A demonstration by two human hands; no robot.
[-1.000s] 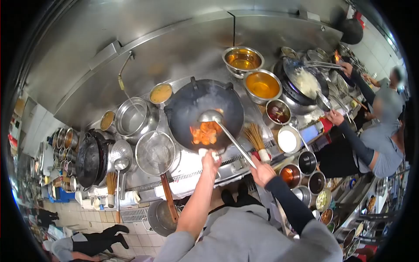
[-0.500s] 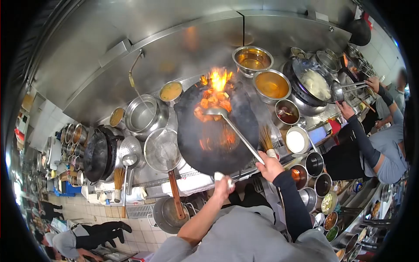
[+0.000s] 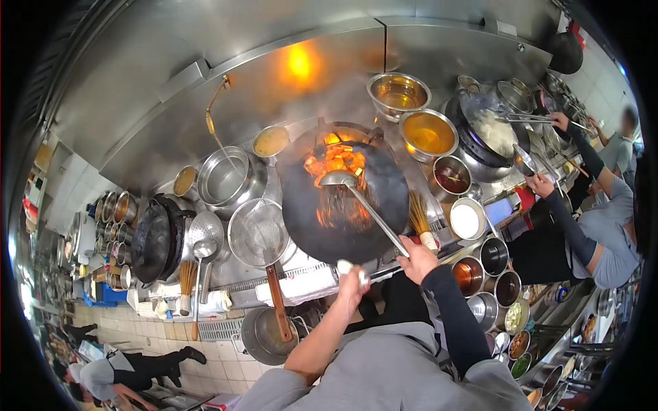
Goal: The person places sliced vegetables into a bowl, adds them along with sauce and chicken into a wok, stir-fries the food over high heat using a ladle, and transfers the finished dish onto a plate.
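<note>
A large black wok [image 3: 308,212] is on the stove in front of me, with orange food [image 3: 337,162] at its far side and an orange glow behind it. My left hand [image 3: 354,281] is closed on a white cloth [image 3: 345,267] at the wok's near edge; the cloth hides what lies beneath it. Wrapped round the handle of a metal ladle [image 3: 373,214], my right hand [image 3: 417,260] is closed. The ladle's bowl rests against the food inside the wok. Smoke hangs around the wok.
A strainer [image 3: 258,233] and a metal pot [image 3: 223,176] stand left. Bowls of amber liquid [image 3: 428,132], a bamboo brush [image 3: 419,214] and a white-filled bowl [image 3: 467,219] are on the right. A co-worker [image 3: 606,219] works at another wok [image 3: 490,130].
The wok first tipped and rose, and the food moved to its far side. Flames flared half a second ago and now show lower, with a bright reflection on the back wall.
</note>
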